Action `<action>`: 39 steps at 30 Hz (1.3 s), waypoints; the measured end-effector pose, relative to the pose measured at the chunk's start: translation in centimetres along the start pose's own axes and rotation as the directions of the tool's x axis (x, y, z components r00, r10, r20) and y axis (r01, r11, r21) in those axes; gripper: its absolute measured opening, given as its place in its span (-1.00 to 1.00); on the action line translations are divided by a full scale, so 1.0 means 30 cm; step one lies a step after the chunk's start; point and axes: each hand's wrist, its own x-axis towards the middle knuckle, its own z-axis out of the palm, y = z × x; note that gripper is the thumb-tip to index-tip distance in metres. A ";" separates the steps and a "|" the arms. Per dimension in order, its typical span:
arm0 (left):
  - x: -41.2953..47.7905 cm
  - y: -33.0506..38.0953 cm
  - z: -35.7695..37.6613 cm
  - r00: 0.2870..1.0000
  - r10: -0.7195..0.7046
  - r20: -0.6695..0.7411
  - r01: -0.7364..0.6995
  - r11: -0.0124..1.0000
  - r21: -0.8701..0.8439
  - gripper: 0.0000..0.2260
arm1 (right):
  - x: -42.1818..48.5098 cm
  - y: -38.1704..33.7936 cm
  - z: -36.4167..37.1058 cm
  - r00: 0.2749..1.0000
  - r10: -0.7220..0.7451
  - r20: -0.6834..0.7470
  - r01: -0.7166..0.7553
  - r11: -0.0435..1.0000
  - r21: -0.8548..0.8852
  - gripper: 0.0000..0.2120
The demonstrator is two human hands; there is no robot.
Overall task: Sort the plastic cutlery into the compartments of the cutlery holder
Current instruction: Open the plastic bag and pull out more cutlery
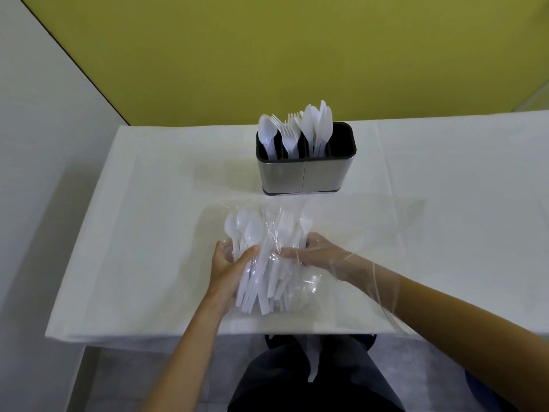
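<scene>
**Both hands on a bagged bundle of cutlery, holder beyond**

Nearest the viewer are the person's dark-clad knees (pixel 312 379), below the near edge of the table (pixel 148 263), which is covered in a white cloth. Two bare forearms reach forward over that edge. The left hand (pixel 228 263) curls around the left side of a bundle of white plastic cutlery (pixel 267 263): thumb across the top, fingers wrapped beneath, a closed grip on the bundle. The right hand (pixel 315 252) lies inside a clear plastic bag (pixel 371 233), whose thin, glossy film drapes over the wrist and forearm; its fingers press against the right side of the same bundle, closed on it. The bundle is a loose sheaf of spoons, forks and flat handles, bowls and tines pointing away from the person, handle ends fanned toward the table's near edge. Farther back, well apart from the hands, stands the cutlery holder (pixel 306 173), an upright oblong of brushed metal with a dark inner lining. Spoons stand in its left compartment, forks in the next, knives beside them; the rightmost compartment shows only dark lining. A yellow-green wall (pixel 297 55) rises behind.
</scene>
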 end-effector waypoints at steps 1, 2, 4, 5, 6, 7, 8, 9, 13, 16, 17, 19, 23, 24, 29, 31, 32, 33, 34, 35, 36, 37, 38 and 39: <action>0.001 0.004 -0.003 1.000 0.008 -0.009 -0.008 1.000 0.009 -0.57 | 0.004 0.007 -0.004 1.000 0.007 0.010 -0.008 0.995 0.101 -0.60; 0.002 0.009 -0.004 1.000 0.021 -0.017 -0.020 1.000 0.018 -0.58 | 0.004 0.012 -0.009 1.000 0.007 0.027 -0.013 0.977 0.213 -0.60; 0.000 0.016 -0.005 0.999 0.034 -0.018 -0.033 0.999 0.030 -0.62 | -0.003 0.014 -0.023 0.998 -0.012 0.066 -0.013 0.929 0.371 -0.65; -0.001 0.017 -0.004 0.999 0.037 -0.006 -0.037 0.999 0.031 -0.62 | -0.006 0.011 -0.027 0.997 -0.017 0.078 -0.016 0.917 0.398 -0.68; 0.000 0.013 -0.002 0.999 0.036 0.005 -0.037 0.999 0.031 -0.61 | -0.010 0.006 -0.027 0.995 -0.018 0.096 -0.024 0.908 0.419 -0.69; 0.002 0.010 0.000 0.999 0.032 0.013 -0.033 0.999 0.036 -0.61 | -0.012 0.002 -0.026 0.993 -0.020 0.116 -0.031 0.909 0.415 -0.68; 0.002 0.007 0.005 0.999 0.031 0.017 -0.032 0.999 0.038 -0.61 | -0.013 0.002 -0.026 0.991 -0.018 0.133 -0.039 0.910 0.413 -0.70; 0.003 0.005 0.007 0.999 0.033 0.019 -0.034 0.999 0.041 -0.60 | -0.015 0.003 -0.027 0.989 -0.015 0.145 -0.046 0.913 0.405 -0.76; 0.014 0.001 0.005 1.000 0.025 -0.016 -0.024 0.998 0.064 -0.42 | -0.015 0.001 -0.037 0.989 -0.024 0.144 -0.054 0.857 0.513 -0.80; 0.018 0.000 -0.001 0.999 0.024 -0.049 -0.022 0.999 0.041 -0.54 | -0.018 -0.011 -0.030 0.990 -0.017 0.143 -0.067 0.825 0.561 -0.78; 0.018 0.003 -0.002 0.998 0.027 -0.064 -0.025 0.999 0.035 -0.57 | -0.016 -0.011 -0.029 0.991 -0.008 0.132 -0.068 0.825 0.561 -0.76; 0.019 0.008 -0.009 0.995 0.039 -0.093 -0.037 0.999 0.027 -0.61 | -0.013 -0.012 -0.037 0.995 0.054 0.086 -0.093 0.819 0.566 -0.79; 0.036 0.001 -0.034 0.991 0.043 -0.125 -0.038 0.998 0.045 -0.59 | -0.003 -0.006 -0.059 0.986 0.163 0.044 -0.159 0.809 0.566 -0.91; 0.040 -0.001 -0.037 0.990 0.045 -0.131 -0.038 0.998 0.059 -0.58 | -0.001 -0.001 -0.062 0.985 0.167 0.043 -0.163 0.816 0.555 -0.84; 0.056 -0.002 -0.040 0.982 0.076 -0.171 -0.055 0.991 0.125 -0.53 | -0.034 0.024 -0.097 0.996 -0.004 0.093 -0.058 0.752 0.656 -0.84; 0.059 0.000 -0.040 0.977 0.089 -0.192 -0.063 0.988 0.141 -0.54 | -0.043 0.041 -0.130 0.997 -0.070 0.026 0.036 0.752 0.658 -0.88; 0.057 0.004 -0.038 0.975 0.094 -0.201 -0.064 0.987 0.150 -0.55 | -0.048 0.053 -0.151 0.996 -0.088 -0.001 0.068 0.753 0.655 -0.87; 0.059 0.007 -0.038 0.972 0.100 -0.212 -0.067 0.985 0.159 -0.56 | -0.057 0.060 -0.171 0.994 -0.112 -0.016 0.095 0.750 0.655 -0.81; 0.057 0.012 -0.037 0.969 0.109 -0.220 -0.072 0.983 0.168 -0.56 | -0.064 0.070 -0.191 0.990 -0.139 -0.023 0.120 0.747 0.655 -0.71; 0.057 0.015 -0.034 0.967 0.115 -0.227 -0.076 0.982 0.175 -0.57 | -0.076 0.081 -0.216 0.989 -0.144 -0.036 0.133 0.749 0.649 -0.63; 0.055 0.018 -0.031 0.964 0.124 -0.234 -0.082 0.980 0.182 -0.58 | -0.093 0.085 -0.235 0.989 -0.140 -0.056 0.144 0.756 0.639 -0.60; 0.056 0.019 -0.030 0.961 0.133 -0.242 -0.088 0.978 0.189 -0.59 | -0.107 0.098 -0.255 0.989 -0.132 -0.071 0.147 0.767 0.624 -0.64; 0.055 0.022 -0.027 0.958 0.140 -0.251 -0.092 0.977 0.193 -0.60 | -0.127 0.105 -0.273 0.990 -0.118 -0.083 0.144 0.782 0.607 -0.69; 0.056 0.022 -0.021 0.955 0.143 -0.261 -0.092 0.976 0.199 -0.61 | -0.147 0.114 -0.287 0.990 -0.075 -0.116 0.130 0.784 0.607 -0.64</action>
